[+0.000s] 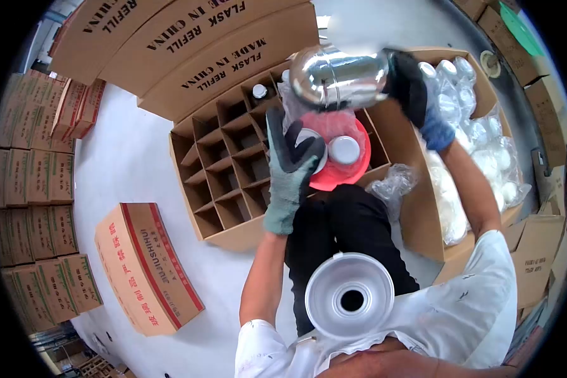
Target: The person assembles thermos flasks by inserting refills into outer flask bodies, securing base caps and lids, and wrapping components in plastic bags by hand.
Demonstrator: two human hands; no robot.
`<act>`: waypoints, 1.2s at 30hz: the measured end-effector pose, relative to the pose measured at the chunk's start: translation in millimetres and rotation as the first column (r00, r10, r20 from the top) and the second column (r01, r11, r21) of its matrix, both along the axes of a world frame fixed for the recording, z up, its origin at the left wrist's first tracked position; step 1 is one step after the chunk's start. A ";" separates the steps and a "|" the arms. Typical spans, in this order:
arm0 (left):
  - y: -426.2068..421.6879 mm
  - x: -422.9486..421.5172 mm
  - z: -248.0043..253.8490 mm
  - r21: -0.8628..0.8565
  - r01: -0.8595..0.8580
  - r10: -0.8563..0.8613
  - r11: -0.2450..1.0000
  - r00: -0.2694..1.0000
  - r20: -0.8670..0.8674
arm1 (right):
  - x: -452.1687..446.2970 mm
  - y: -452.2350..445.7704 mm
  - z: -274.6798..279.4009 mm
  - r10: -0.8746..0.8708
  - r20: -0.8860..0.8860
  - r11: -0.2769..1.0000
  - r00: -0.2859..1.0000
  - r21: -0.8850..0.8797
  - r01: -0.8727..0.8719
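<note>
My right hand [411, 94], in a dark glove with a blue cuff, grips one end of a shiny silver flask refill [337, 77]. The refill lies sideways in the air above a pink-red round tray [361, 165]. On the tray stand a white-topped piece [344, 150] and a second white round piece [310, 140], partly covered by my left hand [291, 165]. That hand wears a grey-green glove with dark fingers, spread apart beside the second piece; whether it touches it I cannot tell. Clear plastic wrap [291, 101] shows behind the fingers.
A divided carton [227, 236] with raised printed flaps [233, 53] stands before me; a white-capped item [259, 92] sits in one cell. To the right, another carton [416, 214] holds bagged refills [485, 157]. A round silver dish [324, 309] with a dark hole is near my lap. Stacked boxes [38, 176] line the left.
</note>
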State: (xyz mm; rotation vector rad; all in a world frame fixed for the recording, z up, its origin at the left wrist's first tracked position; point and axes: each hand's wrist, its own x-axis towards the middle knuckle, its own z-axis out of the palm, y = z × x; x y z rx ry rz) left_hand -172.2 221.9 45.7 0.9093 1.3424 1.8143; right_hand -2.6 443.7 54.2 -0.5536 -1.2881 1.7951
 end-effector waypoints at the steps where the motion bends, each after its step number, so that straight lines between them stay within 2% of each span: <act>1: -2.9 10.7 16.0 0.090 0.014 0.002 0.996 0.986 -0.169 | 5.1 -35.7 2.0 -0.034 -0.021 0.989 0.999 -0.145 0.030; 2: -11.7 23.5 33.7 0.157 -0.009 0.035 0.988 0.986 -0.163 | 13.4 -48.8 -17.8 -0.104 0.105 0.933 0.989 0.353 0.061; 3: -22.5 35.4 46.0 0.216 -0.030 0.065 0.976 0.986 -0.155 | 26.8 -70.1 -20.7 -0.124 0.132 0.896 0.983 0.441 0.054; 4: -32.7 26.5 49.2 0.184 -0.135 0.205 0.974 0.874 -0.441 | 35.6 -90.5 -16.2 -0.100 0.155 0.890 0.983 0.456 0.019; 5: -46.0 19.7 51.0 0.167 -0.184 0.244 0.969 0.832 -0.498 | 43.4 -107.6 -13.1 -0.066 0.171 0.884 0.983 0.466 -0.021; 8: -97.9 -2.0 55.8 0.075 -0.219 0.227 0.973 0.840 -0.494 | 65.8 -167.4 5.1 0.060 0.211 0.823 0.976 0.542 -0.168; 11: -143.8 -4.5 68.9 -0.022 -0.144 0.116 0.989 0.868 -0.483 | 89.8 -206.0 48.1 0.353 0.337 0.808 0.873 0.361 -0.466; 13: -164.4 18.5 84.4 -0.080 -0.056 0.004 0.995 0.842 -0.540 | 118.5 -211.6 34.2 0.291 0.364 0.727 0.884 0.517 -0.452; 15: -181.5 46.4 97.9 -0.142 0.019 -0.100 0.990 0.798 -0.594 | 154.8 -235.9 21.3 0.300 0.331 0.841 0.895 0.351 -0.412; 17: -225.9 56.0 60.2 -0.264 -0.133 -0.027 0.955 0.850 -0.526 | 194.1 -272.7 -8.2 0.291 0.289 0.901 0.912 0.237 -0.363; 19: -266.8 76.8 25.4 -0.361 -0.180 0.043 0.915 0.933 -0.358 | 233.9 -313.1 -33.5 0.117 0.537 0.727 0.836 0.527 -0.440; 20: -294.8 86.8 -4.8 -0.327 -0.130 0.140 0.936 0.990 0.005 | 240.4 -335.5 -29.8 0.166 0.536 0.767 0.828 0.457 -0.450; 21: -314.7 98.7 -25.3 -0.278 -0.099 0.202 0.956 0.906 0.372 | 244.5 -350.3 -27.2 0.215 0.533 0.802 0.818 0.382 -0.460; 22: -319.2 117.1 -26.9 -0.289 -0.090 0.218 0.953 0.868 0.447 | 238.9 -355.7 -25.5 0.257 0.424 0.785 0.868 0.433 -0.444; 24: -340.1 131.6 -38.4 -0.289 -0.097 0.244 0.952 0.812 0.530 | 211.9 -348.6 -1.3 0.257 0.358 0.703 0.898 0.568 -0.428; 25: -342.3 132.6 -33.0 -0.340 -0.115 0.194 0.933 0.959 0.208 | 195.3 -343.0 13.1 0.266 0.345 0.668 0.900 0.607 -0.430; 26: -341.7 133.8 -24.6 -0.378 -0.153 0.108 0.913 0.985 -0.137 | 173.8 -338.2 20.5 0.300 0.240 0.698 0.923 0.605 -0.385; 27: -338.5 130.9 -19.2 -0.391 -0.207 0.001 0.897 0.885 -0.465 | 155.0 -332.1 40.3 0.376 0.153 0.750 0.914 0.529 -0.398; 29: -351.8 108.2 -60.3 -0.441 -0.217 -0.058 0.871 0.846 -0.530 | 117.2 -313.6 65.8 0.401 0.070 0.600 0.913 0.733 -0.320; 31: -356.8 91.8 -78.7 -0.462 -0.145 -0.274 0.875 0.637 -0.720 | 101.7 -302.9 87.8 0.458 0.076 0.557 0.886 0.751 -0.353; 32: -360.5 87.2 -86.5 -0.428 -0.145 -0.289 0.892 0.547 -0.786 | 101.3 -298.3 100.4 0.511 0.115 0.565 0.852 0.701 -0.434; 33: -362.0 83.5 -102.7 -0.419 -0.093 -0.258 0.903 0.661 -0.704 | 101.3 -294.8 108.7 0.561 0.154 0.566 0.813 0.646 -0.513; 34: -363.4 79.8 -118.7 -0.397 -0.047 -0.224 0.916 0.762 -0.607 | 98.5 -293.5 108.7 0.550 0.128 0.569 0.825 0.666 -0.483; 35: -363.8 76.2 -147.9 -0.363 0.041 -0.145 0.931 0.953 -0.265 | 95.3 -292.0 106.7 0.539 0.104 0.572 0.836 0.683 -0.454; 36: -360.5 71.7 -173.9 -0.294 0.114 -0.079 0.949 0.989 0.129 | 92.4 -289.5 104.7 0.526 0.083 0.573 0.846 0.700 -0.425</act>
